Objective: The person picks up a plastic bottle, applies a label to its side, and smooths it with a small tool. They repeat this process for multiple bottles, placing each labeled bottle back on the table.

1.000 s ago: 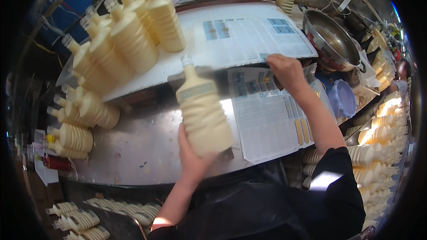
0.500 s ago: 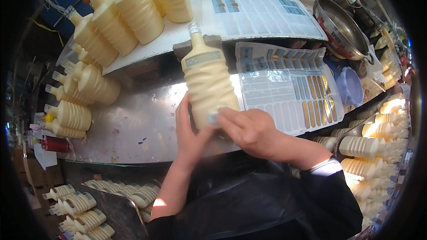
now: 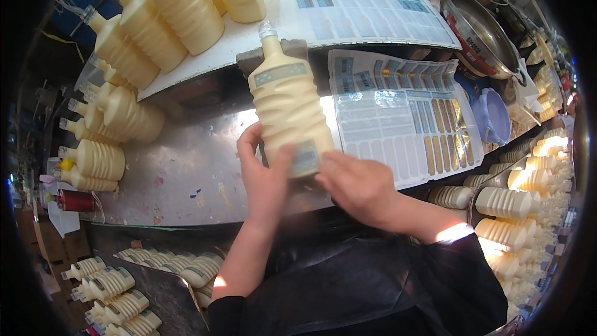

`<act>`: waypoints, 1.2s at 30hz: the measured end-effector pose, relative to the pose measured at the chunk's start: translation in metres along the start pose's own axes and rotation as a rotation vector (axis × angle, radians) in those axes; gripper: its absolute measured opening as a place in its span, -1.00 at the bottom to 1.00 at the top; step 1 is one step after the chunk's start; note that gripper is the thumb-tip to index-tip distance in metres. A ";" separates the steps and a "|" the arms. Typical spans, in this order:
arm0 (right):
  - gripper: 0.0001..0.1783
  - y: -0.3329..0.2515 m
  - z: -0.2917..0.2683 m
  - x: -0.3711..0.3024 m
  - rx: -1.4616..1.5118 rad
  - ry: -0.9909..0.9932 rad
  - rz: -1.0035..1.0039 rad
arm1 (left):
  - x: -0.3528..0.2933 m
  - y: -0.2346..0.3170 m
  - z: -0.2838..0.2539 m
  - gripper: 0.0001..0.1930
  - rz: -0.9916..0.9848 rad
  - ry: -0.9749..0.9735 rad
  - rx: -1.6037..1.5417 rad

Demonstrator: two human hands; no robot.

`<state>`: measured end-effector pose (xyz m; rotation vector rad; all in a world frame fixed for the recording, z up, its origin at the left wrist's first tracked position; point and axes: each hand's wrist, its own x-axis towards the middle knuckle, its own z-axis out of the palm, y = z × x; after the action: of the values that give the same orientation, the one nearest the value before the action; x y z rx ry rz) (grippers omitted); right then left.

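Observation:
A cream plastic bottle [image 3: 291, 115] with a rippled body and a clear threaded neck lies tilted in front of me, its neck away from me against a grey block [image 3: 249, 62]. My left hand [image 3: 264, 180] is wrapped round its lower left side, the thumb on the front. A bluish label [image 3: 305, 158] sits low on the bottle's front, beside that thumb. At the bottle's lower right edge, the closed fingers of my right hand [image 3: 364, 190] press by the label's right side. A patterned band label [image 3: 281, 76] crosses the bottle's shoulder.
Right of the bottle lies a sticker sheet [image 3: 398, 118] with blue and gold strips; another sheet [image 3: 367, 12] is on the white shelf [image 3: 283, 40]. Cream bottles [image 3: 186, 9] stand at upper left. A pan [image 3: 482, 31] and a lilac bucket [image 3: 492, 118] are at right, above more bottles [image 3: 504, 205].
The small label at my right fingertips now lies on the bottle's lower front. My right hand has moved right and slightly down to the bottle's edge; my left thumb now touches the front.

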<state>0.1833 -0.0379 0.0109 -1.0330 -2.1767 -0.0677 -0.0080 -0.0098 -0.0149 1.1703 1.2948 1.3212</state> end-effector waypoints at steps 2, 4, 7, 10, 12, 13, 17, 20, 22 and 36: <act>-0.61 0.004 -0.001 0.008 0.218 -0.008 0.333 | -0.006 -0.008 -0.001 -0.37 0.018 0.002 -0.119; -0.43 0.013 -0.002 0.018 0.396 -0.097 0.601 | -0.010 -0.019 -0.002 -0.34 0.048 -0.007 -0.116; -0.32 0.021 0.017 0.020 0.697 -0.204 0.909 | -0.012 -0.025 -0.003 -0.29 0.090 -0.023 0.033; -0.23 0.023 0.026 0.018 0.784 -0.256 1.023 | -0.015 -0.014 -0.001 -0.26 0.082 -0.027 0.089; -0.25 0.023 0.028 0.018 0.802 -0.243 1.004 | -0.015 -0.011 0.000 -0.26 0.068 -0.028 0.079; -0.27 0.023 0.027 0.018 0.822 -0.245 0.996 | -0.015 -0.011 0.000 -0.24 0.072 -0.020 0.072; -0.28 0.020 0.021 0.023 0.858 -0.279 1.017 | -0.014 -0.014 -0.001 -0.21 0.087 -0.009 0.053; -0.26 0.019 0.017 0.025 0.833 -0.303 1.066 | -0.014 -0.015 -0.002 -0.20 0.081 -0.015 0.029; -0.25 0.019 0.016 0.025 0.827 -0.309 1.080 | -0.014 -0.014 -0.001 -0.19 0.077 -0.019 0.019; -0.43 0.029 0.011 0.021 1.074 -0.305 1.021 | -0.018 -0.007 -0.005 -0.38 0.193 -0.071 0.021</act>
<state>0.1883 -0.0007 0.0084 -1.3236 -1.2691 1.5874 -0.0111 -0.0283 -0.0226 1.3724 1.1702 1.3937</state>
